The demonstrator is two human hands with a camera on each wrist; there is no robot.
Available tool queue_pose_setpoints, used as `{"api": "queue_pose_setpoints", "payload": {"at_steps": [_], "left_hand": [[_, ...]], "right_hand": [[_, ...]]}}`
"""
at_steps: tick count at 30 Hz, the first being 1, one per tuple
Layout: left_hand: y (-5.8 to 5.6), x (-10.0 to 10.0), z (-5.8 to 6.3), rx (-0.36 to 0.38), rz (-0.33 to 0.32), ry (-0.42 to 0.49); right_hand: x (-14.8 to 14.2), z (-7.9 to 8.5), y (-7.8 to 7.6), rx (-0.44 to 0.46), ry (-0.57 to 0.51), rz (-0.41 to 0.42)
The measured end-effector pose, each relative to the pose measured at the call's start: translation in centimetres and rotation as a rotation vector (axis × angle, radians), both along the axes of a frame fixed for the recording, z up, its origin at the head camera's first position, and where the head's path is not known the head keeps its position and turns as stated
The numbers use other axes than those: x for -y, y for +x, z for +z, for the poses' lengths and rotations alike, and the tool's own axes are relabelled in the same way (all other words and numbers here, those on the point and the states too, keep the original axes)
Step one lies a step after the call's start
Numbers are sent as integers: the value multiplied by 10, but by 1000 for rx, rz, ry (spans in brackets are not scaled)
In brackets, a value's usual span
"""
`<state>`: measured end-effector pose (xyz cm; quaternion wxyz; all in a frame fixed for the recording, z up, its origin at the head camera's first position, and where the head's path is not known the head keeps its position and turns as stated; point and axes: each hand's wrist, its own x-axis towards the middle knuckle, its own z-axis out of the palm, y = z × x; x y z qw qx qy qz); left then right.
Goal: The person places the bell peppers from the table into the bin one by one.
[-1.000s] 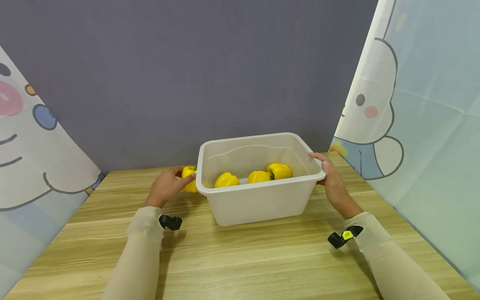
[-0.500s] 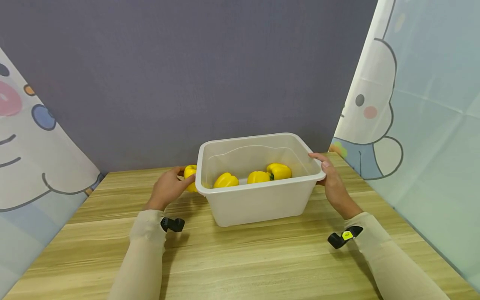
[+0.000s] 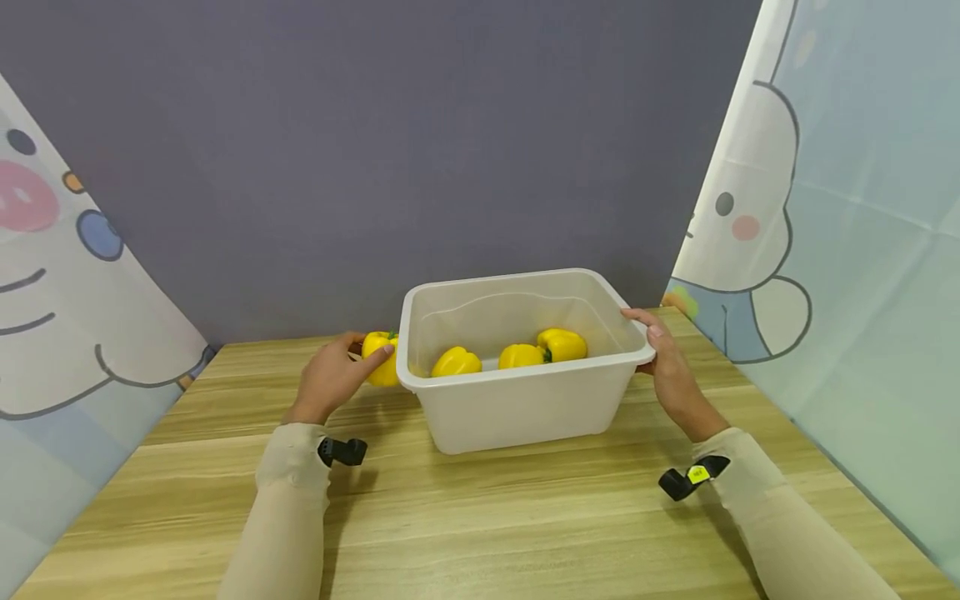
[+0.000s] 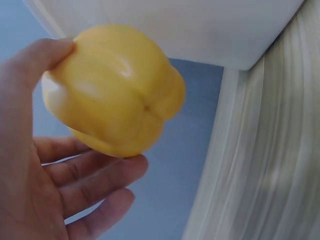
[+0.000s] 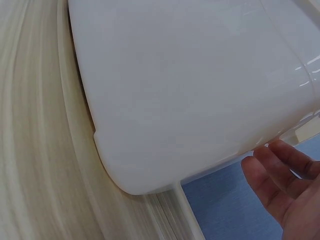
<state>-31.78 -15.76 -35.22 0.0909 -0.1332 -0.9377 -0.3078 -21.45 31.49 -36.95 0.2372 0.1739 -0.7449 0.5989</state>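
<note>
Just outside the left end of a white plastic bin (image 3: 521, 408), my left hand (image 3: 335, 377) holds a yellow bell pepper (image 3: 380, 371) between thumb and fingers. In the left wrist view this bell pepper (image 4: 115, 90) shows its lobed base, with the bin wall behind it. My right hand (image 3: 671, 371) grips the bin's right rim, some fingers under it. The right wrist view shows those fingertips at the bin's outer wall (image 5: 165, 100). Inside the bin lie 3 more yellow bell peppers: one at left (image 3: 457, 362), one near the middle (image 3: 521, 357) and one at right (image 3: 562, 344).
The bin stands on a wood-grain table (image 3: 480, 525), near its back edge. A dark grey panel (image 3: 420, 167) rises behind it. Cartoon-printed sheets (image 3: 862, 292) flank the table on both sides. Each wrist wears a black camera.
My left hand and its bell pepper move slightly toward the bin, then slightly back left, and the green stem shows again. The right hand keeps its grip on the rim.
</note>
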Motion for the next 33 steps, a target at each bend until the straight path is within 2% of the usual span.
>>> {"api": "queue_pose_setpoints", "payload": {"at_steps": [7,14,20,27,33], "left_hand": [[3,5,0,-46,7,98],[2,4,-2,-173,-52,219],[-1,-3,-3,-280,-96,259],[0,-5,-2,-316,-76,305],[4,-6,4,-330,-77,327]], "right_hand": [[-1,0,0,11,39,-3],[-1,1,-2,1,29,4],[-2,-1,-1,0,18,-2],[-2,-1,-2,1,12,8],[-2,-1,-3,-3,7,4]]}}
